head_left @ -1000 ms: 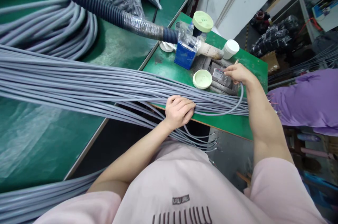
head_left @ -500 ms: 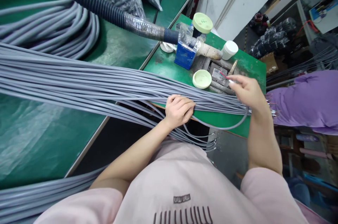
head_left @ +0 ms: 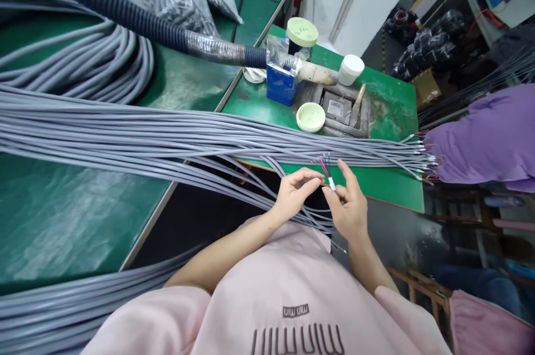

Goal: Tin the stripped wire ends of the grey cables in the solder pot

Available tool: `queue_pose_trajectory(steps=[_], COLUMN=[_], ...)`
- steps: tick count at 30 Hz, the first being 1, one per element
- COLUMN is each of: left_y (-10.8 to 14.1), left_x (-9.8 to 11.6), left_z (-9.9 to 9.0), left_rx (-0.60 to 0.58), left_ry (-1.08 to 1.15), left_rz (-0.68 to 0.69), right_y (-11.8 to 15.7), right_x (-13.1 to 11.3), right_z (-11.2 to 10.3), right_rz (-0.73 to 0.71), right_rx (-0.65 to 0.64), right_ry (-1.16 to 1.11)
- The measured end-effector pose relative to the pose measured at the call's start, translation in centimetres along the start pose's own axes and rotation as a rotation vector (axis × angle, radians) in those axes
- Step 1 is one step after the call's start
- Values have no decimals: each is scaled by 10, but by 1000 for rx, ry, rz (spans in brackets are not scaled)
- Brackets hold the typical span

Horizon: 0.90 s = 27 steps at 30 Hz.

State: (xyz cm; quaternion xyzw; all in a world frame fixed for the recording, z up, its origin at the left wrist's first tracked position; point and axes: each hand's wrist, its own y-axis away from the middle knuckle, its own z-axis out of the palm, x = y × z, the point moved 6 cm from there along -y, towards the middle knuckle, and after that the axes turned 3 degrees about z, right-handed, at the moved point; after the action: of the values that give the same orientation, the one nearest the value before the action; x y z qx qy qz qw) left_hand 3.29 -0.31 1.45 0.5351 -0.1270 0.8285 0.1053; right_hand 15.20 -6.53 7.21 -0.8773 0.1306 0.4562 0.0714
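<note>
My right hand (head_left: 349,207) grips the end of a grey cable near its white sleeve (head_left: 332,184). Red, blue and dark wires (head_left: 323,165) with bare tips fan out from that sleeve. Close on the left, my left hand (head_left: 296,190) is closed in a pinch, thumb against fingers, on what looks like a thin brownish wire from the same cable end. Behind both hands a thick bundle of grey cables (head_left: 209,129) lies across the benches, its stripped ends at the right. More cable ends hang below my hands.
A solder pot (head_left: 336,108) sits on the small green table (head_left: 388,115), with a pale green dish (head_left: 310,117), a white jar (head_left: 350,69) and a blue box (head_left: 281,85) around it. An extraction hose (head_left: 217,49) arches above. A person in a purple top (head_left: 485,143) is at the right.
My right hand has drawn the cable end back from the solder pot toward my body. My left hand has left the bundle and now pinches at the cable's wires.
</note>
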Motion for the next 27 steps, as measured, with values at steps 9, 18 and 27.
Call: queue_pose_trajectory(steps=[9,18,27], left_y=[4,3,5], left_x=[-15,-11,-12], left_z=[9,14,13], left_rx=[125,177,157], left_ry=[296,289,277], left_rz=[-175,-221,-231], right_y=[6,6,-5], right_x=[5,10,26], right_z=[11,17,16], right_rz=[11,38,152], right_rx=[4,-19,-42], right_ry=[32,-33,-501])
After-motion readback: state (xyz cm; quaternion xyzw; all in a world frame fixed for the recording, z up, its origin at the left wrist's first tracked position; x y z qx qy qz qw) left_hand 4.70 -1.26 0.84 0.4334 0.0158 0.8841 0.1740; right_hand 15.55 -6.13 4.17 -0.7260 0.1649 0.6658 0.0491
